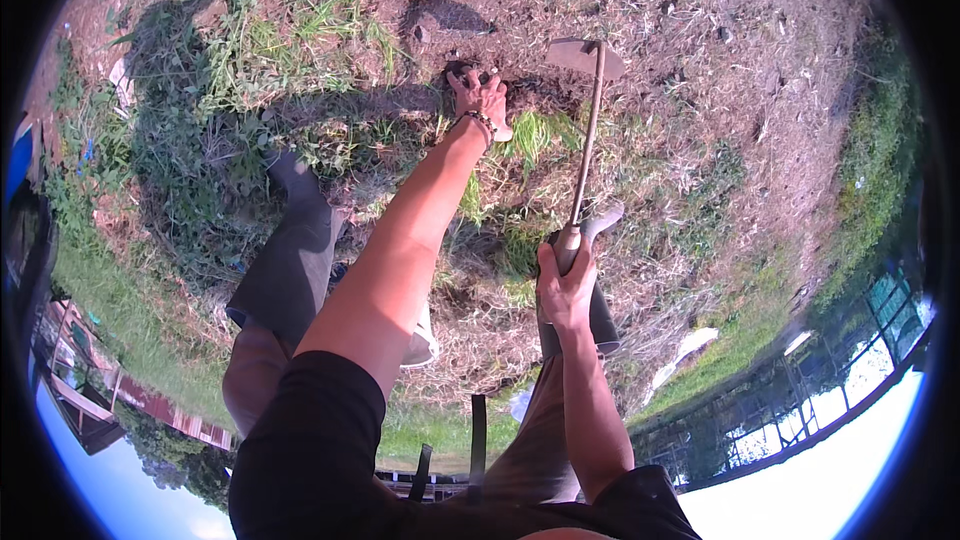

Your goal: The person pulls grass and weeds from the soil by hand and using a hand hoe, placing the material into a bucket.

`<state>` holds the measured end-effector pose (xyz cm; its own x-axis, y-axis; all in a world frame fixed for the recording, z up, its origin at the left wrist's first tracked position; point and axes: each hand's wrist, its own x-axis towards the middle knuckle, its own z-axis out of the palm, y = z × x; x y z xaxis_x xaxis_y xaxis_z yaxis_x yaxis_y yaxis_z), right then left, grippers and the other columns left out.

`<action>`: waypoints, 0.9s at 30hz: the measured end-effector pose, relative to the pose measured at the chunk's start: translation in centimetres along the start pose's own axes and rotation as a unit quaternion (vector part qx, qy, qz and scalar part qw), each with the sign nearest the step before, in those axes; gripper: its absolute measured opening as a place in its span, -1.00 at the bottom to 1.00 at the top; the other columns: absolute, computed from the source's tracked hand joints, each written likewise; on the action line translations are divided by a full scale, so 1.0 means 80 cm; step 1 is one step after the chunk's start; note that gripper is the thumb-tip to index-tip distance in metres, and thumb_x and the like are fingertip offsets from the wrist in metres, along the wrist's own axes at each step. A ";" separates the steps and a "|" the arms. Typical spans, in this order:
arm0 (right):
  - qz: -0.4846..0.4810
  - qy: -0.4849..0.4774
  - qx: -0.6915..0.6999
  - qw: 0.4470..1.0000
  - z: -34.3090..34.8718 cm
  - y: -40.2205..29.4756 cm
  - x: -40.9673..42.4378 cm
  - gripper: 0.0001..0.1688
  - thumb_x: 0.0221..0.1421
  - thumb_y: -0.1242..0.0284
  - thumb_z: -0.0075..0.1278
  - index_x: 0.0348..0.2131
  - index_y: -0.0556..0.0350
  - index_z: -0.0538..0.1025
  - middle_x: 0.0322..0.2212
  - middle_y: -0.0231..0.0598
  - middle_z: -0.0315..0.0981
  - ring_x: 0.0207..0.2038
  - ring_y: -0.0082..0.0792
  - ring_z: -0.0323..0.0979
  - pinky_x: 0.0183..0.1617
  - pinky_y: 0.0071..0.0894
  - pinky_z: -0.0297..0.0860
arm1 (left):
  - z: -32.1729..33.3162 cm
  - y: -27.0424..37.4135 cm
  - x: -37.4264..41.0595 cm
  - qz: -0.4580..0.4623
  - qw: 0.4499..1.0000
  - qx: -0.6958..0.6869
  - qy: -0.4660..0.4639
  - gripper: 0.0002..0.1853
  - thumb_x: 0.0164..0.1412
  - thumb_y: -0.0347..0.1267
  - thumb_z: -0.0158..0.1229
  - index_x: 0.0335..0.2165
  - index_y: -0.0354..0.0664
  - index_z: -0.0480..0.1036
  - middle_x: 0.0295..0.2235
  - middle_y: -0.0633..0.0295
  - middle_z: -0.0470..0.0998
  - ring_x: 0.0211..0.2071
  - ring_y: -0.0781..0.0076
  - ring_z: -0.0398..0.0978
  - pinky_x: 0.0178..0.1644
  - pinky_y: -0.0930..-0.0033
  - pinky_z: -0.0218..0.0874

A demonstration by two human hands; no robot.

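My left hand (480,99) reaches down to the ground with its fingers spread on dark soil (456,69). A beaded bracelet circles that wrist. Whether any soil or root lies under the fingertips is hidden. Beside the thumb grows a bright green grass tuft (534,136). My right hand (568,286) grips the short wooden handle of a hand hoe (589,142). The hoe's thin shaft points away from me, and its wide metal blade (581,56) is over the soil to the right of my left hand.
Dark rubber boots (289,262) are on my feet, one on each side. Cut weeds (187,90) lie heaped at left, and dry grass (675,105) litters the soil at right. A stone or clod (422,33) sits ahead. Sheds (82,420) and a fence-like frame (810,390) edge the view.
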<state>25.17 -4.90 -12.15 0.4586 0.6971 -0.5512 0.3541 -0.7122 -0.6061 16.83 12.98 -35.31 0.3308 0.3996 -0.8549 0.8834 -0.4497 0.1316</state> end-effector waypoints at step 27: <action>0.243 -0.017 0.147 0.959 -0.045 0.052 0.000 -0.70 -0.04 0.36 0.10 -0.46 0.24 0.37 -0.70 -0.29 0.34 -0.70 -0.50 0.31 -0.61 -0.42 0.25 | 0.029 0.010 0.059 -0.019 0.997 0.030 -0.069 -0.29 0.08 0.06 0.10 0.18 0.18 0.21 0.15 0.33 0.30 0.29 -0.05 -0.10 0.10 -0.61 -0.07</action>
<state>29.58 -8.19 -12.58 0.4825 0.2944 -0.8249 -0.1413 -0.9033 -0.4051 18.36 12.62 -40.44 0.2453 0.3053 -0.9201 0.8716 -0.4849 0.0715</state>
